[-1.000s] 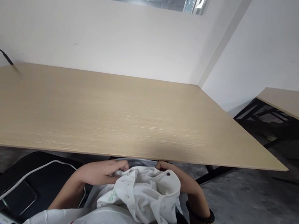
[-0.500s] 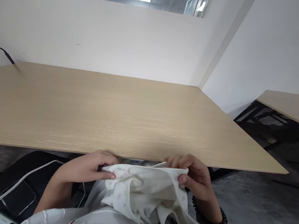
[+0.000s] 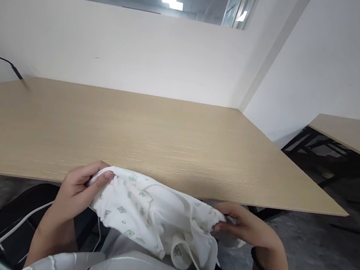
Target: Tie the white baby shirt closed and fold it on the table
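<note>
Patterned white cloth [image 3: 137,211] is at the table's [image 3: 135,135] near edge, left hand [image 3: 81,189] and right hand [image 3: 247,226] each pinching an end; seemingly a spreading step, with bunched right-side folds calling for straightening.

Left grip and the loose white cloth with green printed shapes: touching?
Touching. The head view shows the left grip at the upper left corner of the white cloth, thumb lying over the fabric.
</note>
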`<state>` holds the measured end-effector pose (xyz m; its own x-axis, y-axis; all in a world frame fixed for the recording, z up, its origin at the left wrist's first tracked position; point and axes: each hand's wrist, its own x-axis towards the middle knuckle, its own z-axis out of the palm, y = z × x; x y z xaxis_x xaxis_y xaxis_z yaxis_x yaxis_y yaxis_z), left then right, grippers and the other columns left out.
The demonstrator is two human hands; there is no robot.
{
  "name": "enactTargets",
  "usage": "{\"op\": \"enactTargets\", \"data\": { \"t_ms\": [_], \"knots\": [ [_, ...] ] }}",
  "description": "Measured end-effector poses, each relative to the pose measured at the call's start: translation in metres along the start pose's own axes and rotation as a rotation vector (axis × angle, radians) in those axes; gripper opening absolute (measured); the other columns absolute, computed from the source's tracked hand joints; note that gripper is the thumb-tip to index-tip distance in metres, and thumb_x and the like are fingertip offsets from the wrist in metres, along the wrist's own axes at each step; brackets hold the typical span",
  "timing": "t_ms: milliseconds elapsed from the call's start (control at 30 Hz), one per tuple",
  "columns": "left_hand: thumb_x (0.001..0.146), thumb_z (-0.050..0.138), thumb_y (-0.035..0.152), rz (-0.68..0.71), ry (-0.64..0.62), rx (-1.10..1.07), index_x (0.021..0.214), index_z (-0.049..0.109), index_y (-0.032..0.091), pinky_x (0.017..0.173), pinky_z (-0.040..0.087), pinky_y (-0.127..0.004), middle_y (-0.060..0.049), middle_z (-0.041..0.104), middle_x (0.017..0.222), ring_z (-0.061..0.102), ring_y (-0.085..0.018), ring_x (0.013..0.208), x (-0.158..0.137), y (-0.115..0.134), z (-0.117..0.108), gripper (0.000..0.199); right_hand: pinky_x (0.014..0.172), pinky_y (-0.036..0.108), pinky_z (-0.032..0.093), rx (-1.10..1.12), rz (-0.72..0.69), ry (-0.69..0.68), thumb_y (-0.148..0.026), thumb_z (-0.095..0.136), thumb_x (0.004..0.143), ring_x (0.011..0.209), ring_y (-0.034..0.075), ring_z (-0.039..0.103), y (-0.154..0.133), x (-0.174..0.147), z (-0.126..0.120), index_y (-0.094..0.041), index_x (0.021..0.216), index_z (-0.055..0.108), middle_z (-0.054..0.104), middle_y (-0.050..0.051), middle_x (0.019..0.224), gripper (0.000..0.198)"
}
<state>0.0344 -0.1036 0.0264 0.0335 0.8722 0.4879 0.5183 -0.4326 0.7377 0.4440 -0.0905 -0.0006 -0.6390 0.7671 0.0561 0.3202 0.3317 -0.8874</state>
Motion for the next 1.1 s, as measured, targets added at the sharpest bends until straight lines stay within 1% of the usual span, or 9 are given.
{"op": "enactTargets", "data": {
  "t_ms": [100,233,333,400,533,633,767,933,1100],
  "knots": [
    [0.085,0.064,0.031,0.019,0.098,0.067,0.071,0.067,0.016,0.048,0.039,-0.021,0.001,0.06,0.062,0.05,-0.012,0.056,0.001,0.002,-0.008,0.021,0.068,0.03,0.051,-0.111,-0.009,0.168,-0.038,0.064,0.091,0.079,0.021,0.063,-0.006,-0.016,-0.011,-0.019,0.092,0.074,0.07,0.006,0.082,0.022],
    [0.081,0.07,0.03,0.052,0.28,0.158,0.071,0.067,0.016,0.048,0.033,-0.022,0.004,0.05,0.058,0.042,-0.009,0.054,0.014,0.02,-0.017,0.018,0.053,0.028,0.045,-0.071,-0.037,0.482,-0.037,0.062,0.093,0.064,0.017,0.06,-0.03,-0.027,-0.036,-0.021,0.086,0.075,0.068,0.007,0.074,0.022],
    [0.081,0.069,0.039,0.048,0.339,0.3,0.069,0.066,0.016,0.05,0.031,-0.023,0.005,0.045,0.055,0.04,-0.009,0.054,0.042,0.036,-0.02,0.026,0.047,0.027,0.038,-0.052,-0.058,0.689,-0.04,0.07,0.087,0.058,0.015,0.055,-0.051,-0.008,-0.058,-0.022,0.081,0.075,0.065,0.006,0.071,0.02],
    [0.083,0.065,0.048,0.033,0.251,0.439,0.072,0.067,0.018,0.054,0.034,-0.024,0.004,0.05,0.056,0.047,-0.012,0.057,0.073,0.037,-0.021,0.032,0.047,0.027,0.036,-0.154,-0.052,0.749,-0.044,0.077,0.079,0.058,0.015,0.054,-0.06,0.02,-0.076,-0.023,0.079,0.074,0.063,0.003,0.068,0.021],
    [0.087,0.054,0.059,-0.165,-0.013,0.664,0.097,0.067,0.023,0.064,0.042,-0.029,-0.004,0.072,0.091,0.064,-0.023,0.08,0.148,0.003,-0.012,0.04,0.053,0.026,0.037,-0.412,0.057,0.669,-0.048,0.069,0.083,0.06,0.014,0.052,-0.054,0.093,-0.108,-0.021,0.078,0.072,0.063,0.0,0.07,0.028],
    [0.082,0.057,0.064,-0.337,-0.253,0.826,0.132,0.052,0.019,0.077,0.048,-0.039,-0.018,0.069,0.119,0.066,-0.036,0.098,0.185,-0.035,0.005,0.067,0.062,0.025,0.04,-0.617,0.15,0.583,-0.033,0.064,0.086,0.071,0.015,0.058,-0.034,0.138,-0.115,-0.017,0.088,0.071,0.069,0.004,0.083,0.017],
    [0.088,0.049,0.06,-0.172,-0.474,0.839,0.139,0.045,0.012,0.089,0.046,-0.044,-0.027,0.055,0.138,0.057,-0.041,0.12,0.194,-0.054,0.036,0.07,0.063,0.024,0.038,-0.838,0.219,0.445,-0.024,0.062,0.084,0.079,0.016,0.06,-0.021,0.176,-0.098,-0.014,0.091,0.067,0.07,0.009,0.096,0.012],
    [0.09,0.049,0.046,0.043,-0.728,0.709,0.098,0.068,0.022,0.071,0.045,-0.029,-0.009,0.074,0.099,0.067,-0.025,0.087,0.19,-0.035,0.086,0.031,0.052,0.027,0.027,-0.863,0.206,0.219,-0.039,0.062,0.085,0.056,0.014,0.052,-0.038,0.219,-0.046,-0.017,0.063,0.062,0.061,0.004,0.062,0.031],
    [0.072,0.061,0.028,0.095,-0.81,0.688,0.071,0.066,0.02,0.058,0.038,-0.03,-0.008,0.07,0.071,0.062,-0.024,0.064,0.185,-0.033,0.12,0.009,0.051,0.028,0.029,-0.886,0.263,0.073,-0.031,0.067,0.077,0.051,0.017,0.054,-0.037,0.256,-0.005,-0.017,0.055,0.062,0.059,0.006,0.052,0.026]
  ]
}}
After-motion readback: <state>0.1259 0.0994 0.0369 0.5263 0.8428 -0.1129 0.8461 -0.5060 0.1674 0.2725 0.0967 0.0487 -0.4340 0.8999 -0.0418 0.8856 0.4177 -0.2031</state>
